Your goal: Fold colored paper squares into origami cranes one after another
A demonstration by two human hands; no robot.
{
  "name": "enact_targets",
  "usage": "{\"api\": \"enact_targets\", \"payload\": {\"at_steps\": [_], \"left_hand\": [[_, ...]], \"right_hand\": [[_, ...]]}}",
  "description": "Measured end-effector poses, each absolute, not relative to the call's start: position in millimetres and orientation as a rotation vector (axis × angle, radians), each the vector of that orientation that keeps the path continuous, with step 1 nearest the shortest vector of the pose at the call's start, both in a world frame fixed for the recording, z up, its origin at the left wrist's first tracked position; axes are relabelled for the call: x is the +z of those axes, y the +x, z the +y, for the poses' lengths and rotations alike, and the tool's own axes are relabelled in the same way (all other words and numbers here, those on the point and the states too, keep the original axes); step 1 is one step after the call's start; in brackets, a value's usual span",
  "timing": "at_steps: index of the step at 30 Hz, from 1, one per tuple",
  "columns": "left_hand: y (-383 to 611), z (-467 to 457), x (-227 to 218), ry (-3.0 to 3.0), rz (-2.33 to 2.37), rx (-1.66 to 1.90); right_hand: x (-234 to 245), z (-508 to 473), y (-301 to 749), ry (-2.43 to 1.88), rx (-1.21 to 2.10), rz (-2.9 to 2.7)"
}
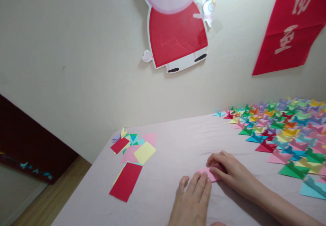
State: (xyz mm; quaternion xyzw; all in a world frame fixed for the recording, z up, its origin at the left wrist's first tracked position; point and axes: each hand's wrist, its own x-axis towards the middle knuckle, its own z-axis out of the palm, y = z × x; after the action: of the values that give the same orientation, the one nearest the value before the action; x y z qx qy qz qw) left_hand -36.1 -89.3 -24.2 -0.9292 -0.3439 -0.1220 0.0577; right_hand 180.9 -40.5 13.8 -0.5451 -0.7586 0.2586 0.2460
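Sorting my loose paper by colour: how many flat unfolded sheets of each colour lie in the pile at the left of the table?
Red sheets: 2
Pink sheets: 2
Yellow sheets: 1
Total: 5 sheets seen whole. Green and blue bits at the back are too covered to count.

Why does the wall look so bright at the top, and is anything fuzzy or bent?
Head view: light washes out the wall around the pig cutout, whose red dress shows shiny glare; the table lines tilt and bend toward the edges from the wide lens; the left hand and right hand on the pink paper look slightly soft; the folded paper shapes blur at far right.
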Motion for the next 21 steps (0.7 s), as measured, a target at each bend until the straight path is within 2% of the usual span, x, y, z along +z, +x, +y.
{"api": "enact_targets", "payload": {"at_steps": [21], "left_hand": [[-31.7,-91.3,-17.7,-2.939,-1.162,-0.372]], "right_hand": [[12.0,-41.2,177.9,-1.496,0.623,-2.065]]}}
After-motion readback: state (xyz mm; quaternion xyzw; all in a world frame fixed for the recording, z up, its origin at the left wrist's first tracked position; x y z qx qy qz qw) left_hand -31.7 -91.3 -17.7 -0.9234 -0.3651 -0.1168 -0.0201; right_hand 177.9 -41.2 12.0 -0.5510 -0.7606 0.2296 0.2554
